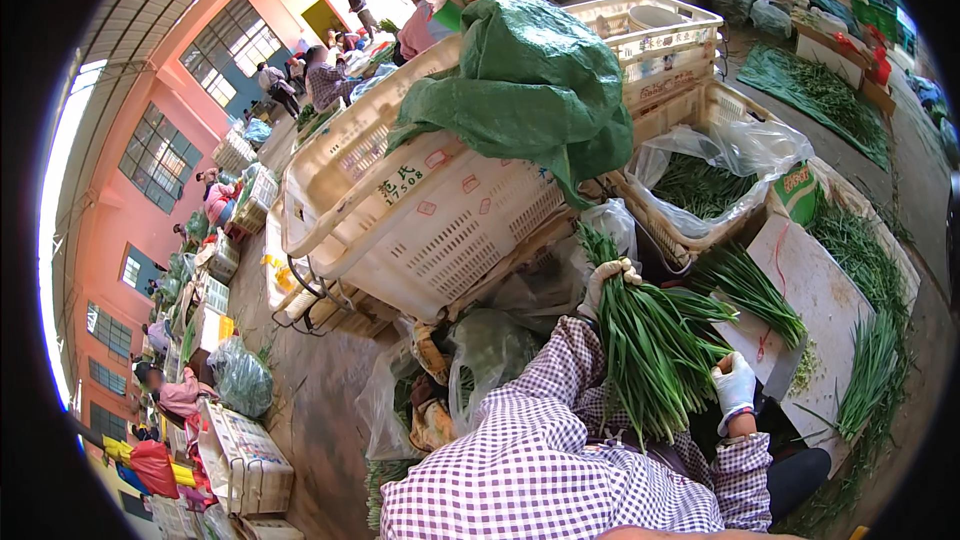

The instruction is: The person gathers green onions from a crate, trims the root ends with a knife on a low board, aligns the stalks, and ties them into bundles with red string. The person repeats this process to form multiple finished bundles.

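Note:
My left hand (609,285), in a pale glove, grips a thick bunch of long green leaves (649,349), which look like garlic chives. The leaves fan down over my lap. At the bunch's right edge is my right hand (735,388) in a white glove, fingers curled and fingertips drawn together. Whether a leaf is pinched between them is too small to tell. Beyond that hand, a smaller bunch of chives (754,296) lies on a pale board (817,292) with a red tie (763,345). Another bunch (866,379) rests along the board's right side.
A large white plastic crate (442,217) stands ahead, with a green woven sack (540,82) on it. Right of it, a crate lined with clear plastic (712,217) holds greens. Clear bags (487,352) lie by my left arm. Loose greens (855,247) edge the board. Other people work at left.

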A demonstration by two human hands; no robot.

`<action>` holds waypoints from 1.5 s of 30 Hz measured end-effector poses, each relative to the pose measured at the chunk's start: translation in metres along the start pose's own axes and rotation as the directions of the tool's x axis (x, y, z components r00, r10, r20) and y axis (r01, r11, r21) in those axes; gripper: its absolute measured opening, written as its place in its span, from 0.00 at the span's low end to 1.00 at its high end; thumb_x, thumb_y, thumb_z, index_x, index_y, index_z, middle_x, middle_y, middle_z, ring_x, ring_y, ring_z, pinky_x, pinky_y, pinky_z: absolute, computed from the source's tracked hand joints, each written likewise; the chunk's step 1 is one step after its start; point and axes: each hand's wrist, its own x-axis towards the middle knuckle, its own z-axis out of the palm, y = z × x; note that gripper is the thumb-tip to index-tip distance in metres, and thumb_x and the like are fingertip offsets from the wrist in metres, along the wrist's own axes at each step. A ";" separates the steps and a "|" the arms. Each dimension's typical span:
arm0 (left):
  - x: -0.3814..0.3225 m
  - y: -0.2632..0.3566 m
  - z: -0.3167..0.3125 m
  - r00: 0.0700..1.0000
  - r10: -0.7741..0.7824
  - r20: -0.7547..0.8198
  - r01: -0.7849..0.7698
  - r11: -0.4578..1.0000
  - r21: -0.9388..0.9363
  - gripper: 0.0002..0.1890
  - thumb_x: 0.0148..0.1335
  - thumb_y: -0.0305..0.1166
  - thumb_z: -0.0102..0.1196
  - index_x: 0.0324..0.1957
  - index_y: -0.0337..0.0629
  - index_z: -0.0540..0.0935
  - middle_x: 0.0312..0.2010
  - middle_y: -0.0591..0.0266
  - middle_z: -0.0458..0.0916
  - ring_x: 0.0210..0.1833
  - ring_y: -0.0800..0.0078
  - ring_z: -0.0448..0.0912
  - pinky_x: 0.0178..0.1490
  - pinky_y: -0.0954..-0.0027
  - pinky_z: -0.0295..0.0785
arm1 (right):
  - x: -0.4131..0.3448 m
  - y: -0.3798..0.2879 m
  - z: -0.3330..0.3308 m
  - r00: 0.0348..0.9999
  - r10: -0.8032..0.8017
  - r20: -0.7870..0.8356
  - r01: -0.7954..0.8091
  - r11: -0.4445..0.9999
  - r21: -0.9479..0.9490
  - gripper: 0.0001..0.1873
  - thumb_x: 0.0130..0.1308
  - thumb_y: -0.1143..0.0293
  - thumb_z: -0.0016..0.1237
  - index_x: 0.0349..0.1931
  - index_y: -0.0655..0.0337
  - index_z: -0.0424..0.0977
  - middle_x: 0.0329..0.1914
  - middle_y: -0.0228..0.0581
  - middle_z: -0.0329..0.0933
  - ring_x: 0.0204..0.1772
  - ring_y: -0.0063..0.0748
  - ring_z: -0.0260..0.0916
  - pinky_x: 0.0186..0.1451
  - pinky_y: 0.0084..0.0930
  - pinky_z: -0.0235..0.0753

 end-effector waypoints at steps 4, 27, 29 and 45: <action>0.000 -0.001 0.003 0.998 0.028 -0.050 -0.026 0.999 0.038 0.07 0.63 0.32 0.52 0.39 0.39 0.77 0.31 0.62 0.80 0.41 0.66 0.78 0.52 0.65 0.73 | 0.001 0.005 0.008 0.997 0.053 -0.052 -0.058 0.994 -0.097 0.06 0.49 0.75 0.54 0.26 0.62 0.71 0.20 0.44 0.75 0.26 0.44 0.74 0.33 0.35 0.74; -0.024 0.016 -0.023 0.988 0.016 -0.151 -0.048 0.977 -0.206 0.06 0.60 0.30 0.52 0.32 0.42 0.70 0.26 0.67 0.72 0.32 0.76 0.71 0.46 0.73 0.68 | -0.024 0.023 -0.044 0.969 0.176 0.174 -0.175 0.984 -0.019 0.14 0.59 0.57 0.55 0.32 0.60 0.79 0.29 0.39 0.80 0.32 0.35 0.76 0.38 0.32 0.75; -0.023 0.020 -0.029 0.992 0.023 -0.126 -0.046 0.982 -0.183 0.05 0.60 0.29 0.52 0.33 0.41 0.70 0.26 0.68 0.70 0.33 0.75 0.71 0.47 0.74 0.67 | -0.018 0.015 -0.043 0.931 0.266 0.249 -0.353 0.828 0.436 0.16 0.65 0.56 0.52 0.36 0.62 0.78 0.31 0.31 0.80 0.31 0.23 0.73 0.37 0.24 0.73; -0.013 0.021 -0.007 1.000 0.014 -0.021 -0.016 0.996 -0.085 0.06 0.64 0.31 0.51 0.35 0.42 0.69 0.28 0.66 0.69 0.34 0.76 0.68 0.47 0.74 0.65 | 0.016 -0.010 -0.004 0.971 0.003 0.240 -0.154 0.774 0.614 0.10 0.60 0.68 0.59 0.39 0.64 0.82 0.38 0.35 0.83 0.41 0.23 0.78 0.50 0.21 0.75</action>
